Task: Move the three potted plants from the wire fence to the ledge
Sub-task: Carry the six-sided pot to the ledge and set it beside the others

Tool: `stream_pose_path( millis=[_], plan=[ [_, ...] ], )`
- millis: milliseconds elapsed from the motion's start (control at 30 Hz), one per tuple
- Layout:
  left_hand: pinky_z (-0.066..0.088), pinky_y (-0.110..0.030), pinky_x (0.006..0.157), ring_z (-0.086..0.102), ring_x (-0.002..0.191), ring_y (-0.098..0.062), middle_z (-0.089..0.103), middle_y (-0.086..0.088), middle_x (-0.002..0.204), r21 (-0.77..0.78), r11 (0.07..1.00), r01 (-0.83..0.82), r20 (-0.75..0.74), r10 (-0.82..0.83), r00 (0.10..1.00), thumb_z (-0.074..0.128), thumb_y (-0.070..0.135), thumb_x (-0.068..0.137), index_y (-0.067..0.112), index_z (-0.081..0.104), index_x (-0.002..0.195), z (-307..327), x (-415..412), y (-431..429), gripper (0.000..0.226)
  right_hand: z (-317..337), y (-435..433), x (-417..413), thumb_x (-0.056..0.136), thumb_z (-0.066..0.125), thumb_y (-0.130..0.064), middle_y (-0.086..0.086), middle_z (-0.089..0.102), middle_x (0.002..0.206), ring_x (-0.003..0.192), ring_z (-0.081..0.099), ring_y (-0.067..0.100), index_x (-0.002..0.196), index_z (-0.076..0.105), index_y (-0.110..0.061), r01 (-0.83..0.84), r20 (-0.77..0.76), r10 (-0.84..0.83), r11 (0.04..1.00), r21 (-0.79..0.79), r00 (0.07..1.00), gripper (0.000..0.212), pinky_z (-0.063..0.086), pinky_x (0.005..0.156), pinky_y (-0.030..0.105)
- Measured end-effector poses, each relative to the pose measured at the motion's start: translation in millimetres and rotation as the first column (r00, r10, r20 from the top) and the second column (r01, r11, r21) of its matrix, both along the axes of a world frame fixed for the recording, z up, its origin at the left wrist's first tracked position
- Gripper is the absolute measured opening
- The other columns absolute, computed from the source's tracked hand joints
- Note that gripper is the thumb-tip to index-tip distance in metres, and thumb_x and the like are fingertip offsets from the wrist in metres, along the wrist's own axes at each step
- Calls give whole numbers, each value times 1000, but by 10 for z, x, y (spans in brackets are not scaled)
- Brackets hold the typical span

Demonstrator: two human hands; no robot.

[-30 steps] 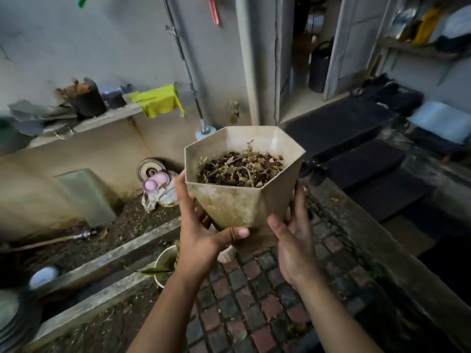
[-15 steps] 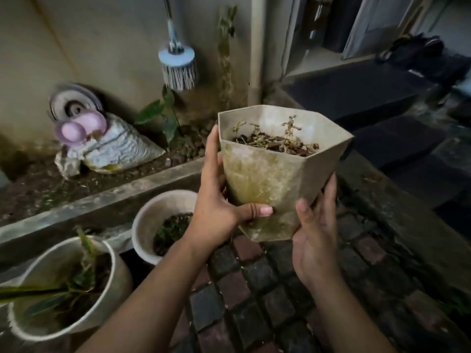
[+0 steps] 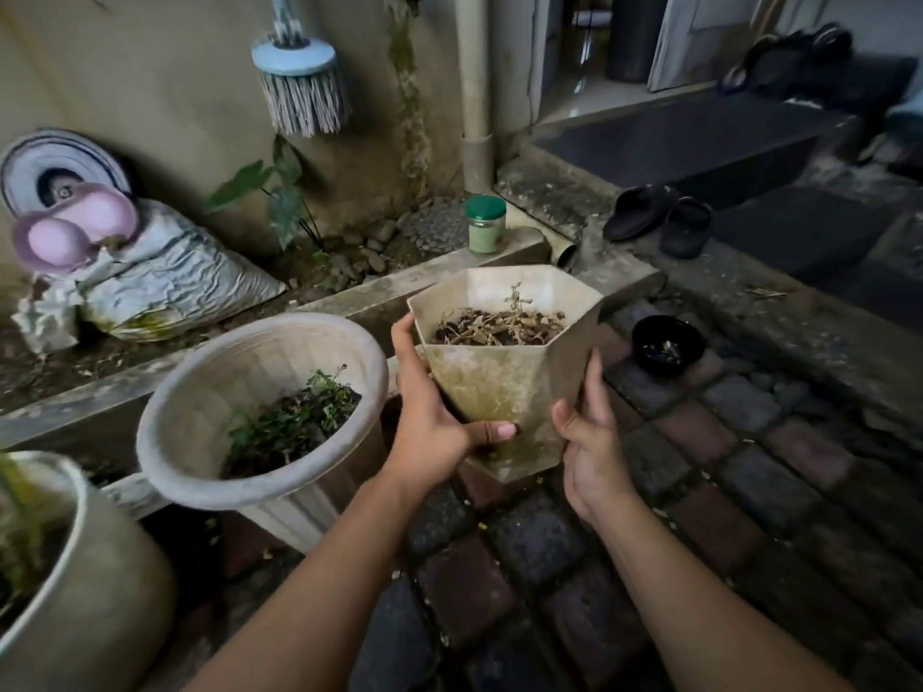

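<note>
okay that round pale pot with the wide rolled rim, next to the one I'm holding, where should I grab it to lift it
Take the round pot under its flared rim, gripping at both sides, coming from the paved side. The rim overhangs the tapering wall, so fingers can likely hook beneath; the concrete ledge crowds its far side.

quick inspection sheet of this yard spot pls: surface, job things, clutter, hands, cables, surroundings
surface: brick paving, concrete ledge beside it
job's things: hexagonal pot held above the paving; round pot and large pot at left
clutter: green-lidded jar on the ledge; black bowl on paving; crumpled sack; sandals
grippers: left hand and right hand grip the hexagonal pot
cables: nothing seen
surroundings: wall, hanging brush, drainpipe
</note>
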State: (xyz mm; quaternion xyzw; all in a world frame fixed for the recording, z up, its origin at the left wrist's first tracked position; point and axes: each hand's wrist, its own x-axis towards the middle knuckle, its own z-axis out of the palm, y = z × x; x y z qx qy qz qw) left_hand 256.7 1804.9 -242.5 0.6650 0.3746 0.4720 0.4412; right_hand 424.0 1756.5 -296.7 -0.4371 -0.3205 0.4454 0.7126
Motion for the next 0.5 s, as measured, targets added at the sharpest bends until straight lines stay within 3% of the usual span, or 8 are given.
stream_pose_path(
  millis=[100,167,300,400,500],
  plan=[
    [36,-54,122,43,146,-28,35,-17,154,-43,999,22,-38,-24,999,98,-12,48,13,5,152,-84,46,84,141,-125,79,29,77,69,-6,-26,72,124,127,65,13,134,44,-65,-5,6,6,998,-63,1000,87,57,100,36],
    [36,-50,123,43,146,-25,34,-16,155,-53,998,31,-57,-34,998,97,-12,49,12,1,152,-193,9,93,143,-234,57,22,76,65,-2,-17,69,135,133,60,18,138,43,-68,-8,8,9,992,-124,1000,93,46,114,49],
    [32,-51,125,37,149,-27,27,-19,158,-94,996,-3,-109,-7,994,98,-8,52,10,-2,151,-458,-63,88,142,-360,29,51,82,62,4,-1,55,153,141,52,20,155,28,-52,-80,65,95,975,-206,993,99,37,120,53],
    [25,-54,128,27,154,-29,19,-19,161,-169,984,-48,-164,20,986,96,-12,55,14,-9,153,-593,-64,113,146,-383,75,79,95,53,16,-1,50,157,145,46,19,160,21,-46,-118,107,149,961,-251,983,95,34,121,57],
    [21,-53,129,20,156,-29,15,-18,165,-197,980,-38,-248,-12,969,92,-11,63,17,-17,154,-678,-80,161,145,-361,114,41,96,51,20,-4,42,162,148,42,17,164,14,-39,-123,132,166,950,-287,977,96,33,121,61]
  ],
)
